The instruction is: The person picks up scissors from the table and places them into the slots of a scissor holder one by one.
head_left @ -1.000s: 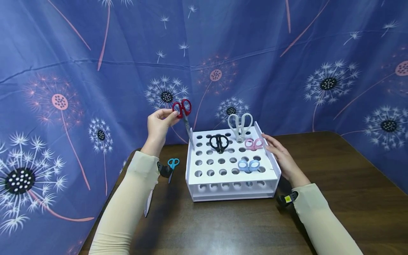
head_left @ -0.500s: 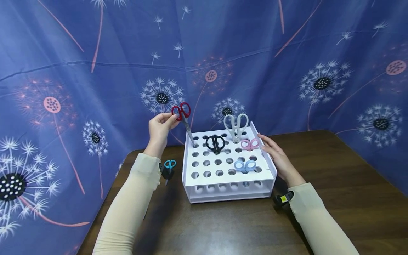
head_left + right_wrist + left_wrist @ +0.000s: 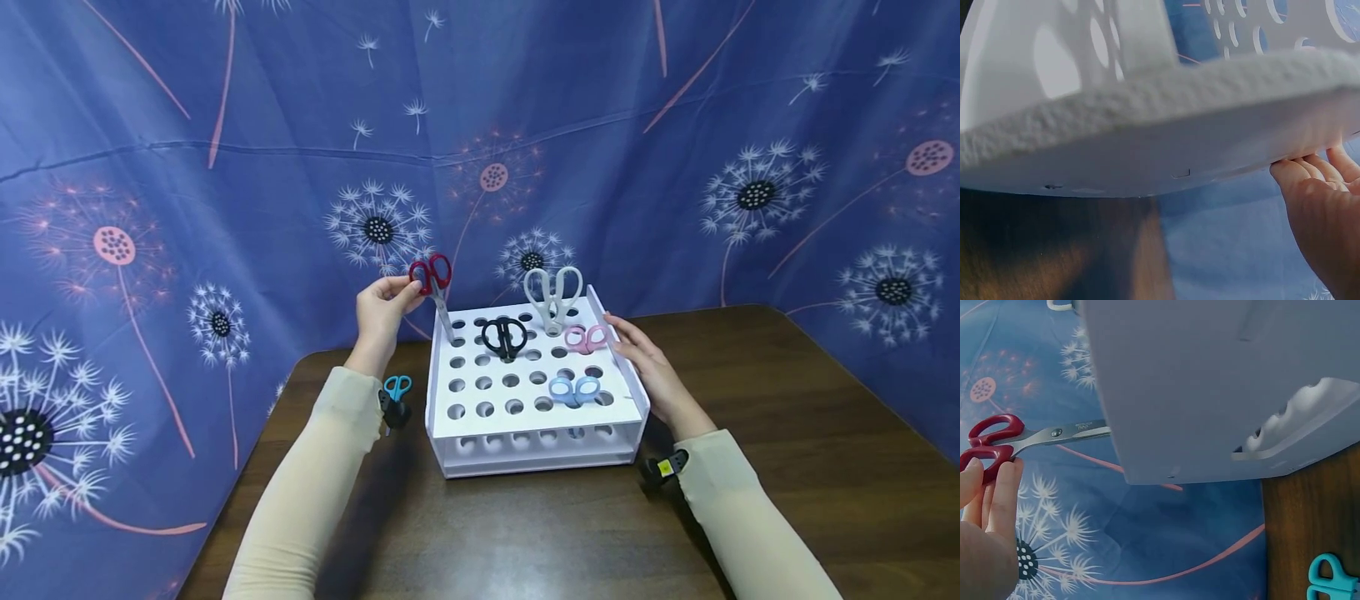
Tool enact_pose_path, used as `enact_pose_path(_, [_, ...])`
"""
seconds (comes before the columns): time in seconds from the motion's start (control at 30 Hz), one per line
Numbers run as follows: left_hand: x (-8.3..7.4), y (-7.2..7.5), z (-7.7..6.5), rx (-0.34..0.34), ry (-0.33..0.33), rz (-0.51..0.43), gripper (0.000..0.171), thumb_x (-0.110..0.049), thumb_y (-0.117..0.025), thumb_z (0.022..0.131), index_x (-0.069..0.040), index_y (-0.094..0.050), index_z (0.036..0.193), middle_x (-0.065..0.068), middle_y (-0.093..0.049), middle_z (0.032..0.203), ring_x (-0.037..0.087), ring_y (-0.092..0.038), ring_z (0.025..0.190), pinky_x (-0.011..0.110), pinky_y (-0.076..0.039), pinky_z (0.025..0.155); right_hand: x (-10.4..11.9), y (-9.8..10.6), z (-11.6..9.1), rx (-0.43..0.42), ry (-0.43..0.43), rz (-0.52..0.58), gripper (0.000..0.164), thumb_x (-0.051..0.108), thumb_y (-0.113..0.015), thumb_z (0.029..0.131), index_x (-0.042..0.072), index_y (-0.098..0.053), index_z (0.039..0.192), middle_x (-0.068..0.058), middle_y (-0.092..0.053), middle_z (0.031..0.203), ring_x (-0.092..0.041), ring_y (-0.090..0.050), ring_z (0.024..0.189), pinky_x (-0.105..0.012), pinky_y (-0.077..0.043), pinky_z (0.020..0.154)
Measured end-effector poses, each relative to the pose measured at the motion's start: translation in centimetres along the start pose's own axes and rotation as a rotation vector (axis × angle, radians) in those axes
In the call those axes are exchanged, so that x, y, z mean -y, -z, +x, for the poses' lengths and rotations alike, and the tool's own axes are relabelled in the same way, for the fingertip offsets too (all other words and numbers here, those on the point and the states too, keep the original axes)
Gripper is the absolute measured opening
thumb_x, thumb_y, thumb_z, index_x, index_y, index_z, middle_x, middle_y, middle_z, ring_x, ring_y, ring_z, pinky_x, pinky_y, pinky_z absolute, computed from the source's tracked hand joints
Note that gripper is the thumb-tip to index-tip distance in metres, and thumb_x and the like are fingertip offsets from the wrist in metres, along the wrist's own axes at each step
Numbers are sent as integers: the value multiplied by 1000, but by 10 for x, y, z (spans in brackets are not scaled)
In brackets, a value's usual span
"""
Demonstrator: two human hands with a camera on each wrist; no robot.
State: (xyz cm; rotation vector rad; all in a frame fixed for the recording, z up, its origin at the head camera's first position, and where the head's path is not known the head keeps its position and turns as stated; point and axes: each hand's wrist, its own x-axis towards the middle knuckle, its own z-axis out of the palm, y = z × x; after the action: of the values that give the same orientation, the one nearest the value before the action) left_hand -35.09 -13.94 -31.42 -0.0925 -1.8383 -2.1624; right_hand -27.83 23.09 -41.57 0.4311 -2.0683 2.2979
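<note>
In the head view, the left hand (image 3: 378, 318) pinches the red scissors (image 3: 439, 298) by a handle loop, thumb and fingers together on it. The red scissors slant over the rear left corner of the rack (image 3: 471, 397), handles up and blades angled down to the right; the tip comes to a hole near the left edge, though whether it is inside that hole one cannot tell. The right hand (image 3: 660, 377) lies against the right wall of the rack, its fingers loosely extended rather than clamped. In the rack's holes stand the black scissors (image 3: 508, 354), the white scissors (image 3: 552, 327), the pink scissors (image 3: 586, 338) and the pale blue scissors (image 3: 574, 395) (the white loops rise the highest of these four). The turquoise scissors (image 3: 397, 392) lie on the brown table (image 3: 465, 537), left of the rack and partly covered by a black wrist device (image 3: 395, 412). A blue curtain (image 3: 300, 92) printed with dandelions hangs behind. In the left wrist view, thumb and fingers are on the nearer red loop, and the blades pass out of sight behind the rack's side wall; turquoise handles show at the lower right. In the right wrist view, the fingertips touch the outer face of the rack's wall, with the curtain beyond the hand and the table at the lower left.
</note>
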Motion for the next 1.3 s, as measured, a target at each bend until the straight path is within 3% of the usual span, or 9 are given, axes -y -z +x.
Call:
enact_pose_path(0.1, [4,0,-1,7,-1,-9,14,2,-71,83,7,-67,96,1,-65,76,9,-69,69,25,-57,72,1,0,-1,0,12,-7,51,19,-42,103,10,-29,152,-17,-13,161,-1,-42,122,-14,-46,89])
enact_pose_path(0.43, [7,4,-2,76,-72,120,27,-1,-70,85,12,-64,109,4,-66,82,7,-69,73,23,-57,76,0,-2,-2,-21,13,-39,50,18,-40,103,9,-29,151,-16,-17,160,0,-40,123,-12,-44,91])
enact_pose_path(0.8, [9,9,-2,62,-110,223,26,-6,-72,85,12,-69,103,-4,-69,74,5,-70,68,21,-56,73,-2,-2,0,-31,15,-43,50,19,-40,104,9,-28,152,-17,-15,161,-2,-39,126,-12,-45,91])
enact_pose_path(1.0, [12,11,-1,85,-142,333,26,-8,-75,83,5,-72,105,16,-74,90,5,-70,72,19,-56,73,0,-3,-1,-26,19,-41,49,17,-39,104,9,-29,151,-16,-15,161,-2,-38,128,-12,-44,91])
enact_pose_path(1.1, [13,10,-1,97,-150,355,25,-6,-75,83,5,-72,105,25,-71,98,14,-72,77,20,-56,73,0,-3,-1,-27,19,-45,50,17,-39,104,8,-29,151,-16,-14,161,0,-37,127,-11,-43,92])
enact_pose_path(1.3, [13,10,-1,112,-146,375,24,-5,-75,83,5,-72,104,25,-71,97,27,-72,85,20,-56,73,1,-2,-1,-35,6,-65,51,20,-40,104,10,-28,152,-16,-15,161,0,-40,124,-11,-45,90])
